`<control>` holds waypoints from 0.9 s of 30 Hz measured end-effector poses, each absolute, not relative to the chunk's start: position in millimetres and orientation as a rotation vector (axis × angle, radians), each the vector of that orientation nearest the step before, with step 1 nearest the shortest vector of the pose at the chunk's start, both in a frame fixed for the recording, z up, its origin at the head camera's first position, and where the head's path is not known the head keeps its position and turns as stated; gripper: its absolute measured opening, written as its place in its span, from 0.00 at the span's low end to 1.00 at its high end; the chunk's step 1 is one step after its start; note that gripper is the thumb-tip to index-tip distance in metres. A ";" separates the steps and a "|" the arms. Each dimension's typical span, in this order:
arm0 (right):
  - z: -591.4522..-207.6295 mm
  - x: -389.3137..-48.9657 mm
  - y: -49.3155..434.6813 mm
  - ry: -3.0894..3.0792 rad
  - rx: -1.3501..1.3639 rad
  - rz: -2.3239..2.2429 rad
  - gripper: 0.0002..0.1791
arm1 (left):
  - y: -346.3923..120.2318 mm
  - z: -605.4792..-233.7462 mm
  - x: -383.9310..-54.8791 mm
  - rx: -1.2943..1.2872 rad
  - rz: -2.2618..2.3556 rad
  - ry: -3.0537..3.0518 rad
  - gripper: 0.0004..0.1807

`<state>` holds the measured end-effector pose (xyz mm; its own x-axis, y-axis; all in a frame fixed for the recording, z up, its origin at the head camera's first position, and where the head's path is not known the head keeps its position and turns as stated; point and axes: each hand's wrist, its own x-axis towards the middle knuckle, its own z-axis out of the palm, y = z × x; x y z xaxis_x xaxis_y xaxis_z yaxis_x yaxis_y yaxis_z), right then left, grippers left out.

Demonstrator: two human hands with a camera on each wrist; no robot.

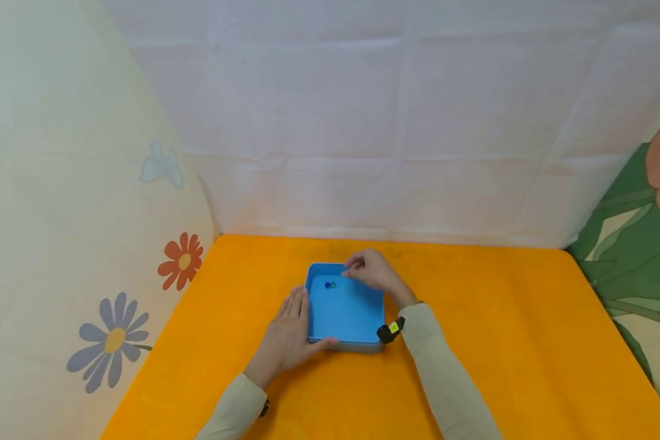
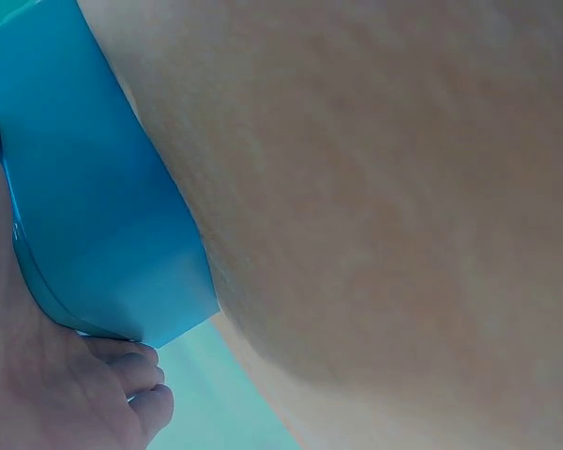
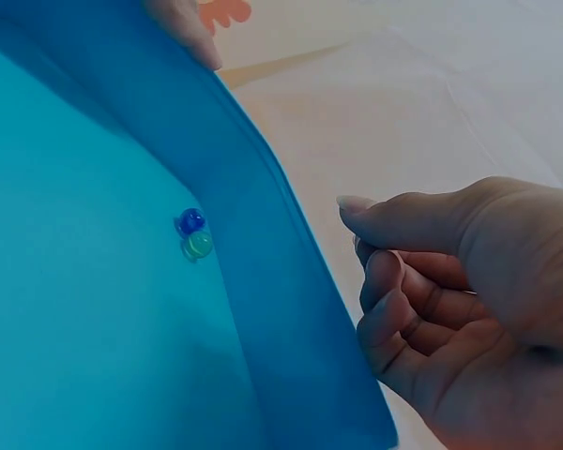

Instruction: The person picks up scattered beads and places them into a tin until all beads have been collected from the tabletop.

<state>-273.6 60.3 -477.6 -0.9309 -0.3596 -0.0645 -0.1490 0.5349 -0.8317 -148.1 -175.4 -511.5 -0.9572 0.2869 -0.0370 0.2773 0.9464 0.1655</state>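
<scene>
A blue square tray [image 1: 346, 311] with raised walls stands on the orange table. My left hand [image 1: 287, 337] lies at its near left corner, straight fingers along the outside of the left wall and thumb against the front side. Two small glass marbles, a dark blue one [image 3: 192, 220] and a greenish one [image 3: 198, 245], sit side by side on the tray floor toward the far left. Over the far right part of the tray hovers my right hand [image 1: 373, 269]. Its fingers are loosely bent, thumb and forefinger close together, and nothing shows between them.
The orange tabletop [image 1: 500, 324] stretches out around the tray. Behind it hangs a white cloth [image 1: 374, 122]. Flower-printed cloths flank the table on the left [image 1: 49, 214] and right [image 1: 627, 256]. A black wrist strap [image 1: 390, 330] hangs beside the tray's right wall.
</scene>
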 end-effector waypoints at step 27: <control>-466.8 -244.1 103.2 2.572 -0.490 -1.342 0.13 | -175.0 -512.6 -149.9 0.432 0.281 3.032 0.73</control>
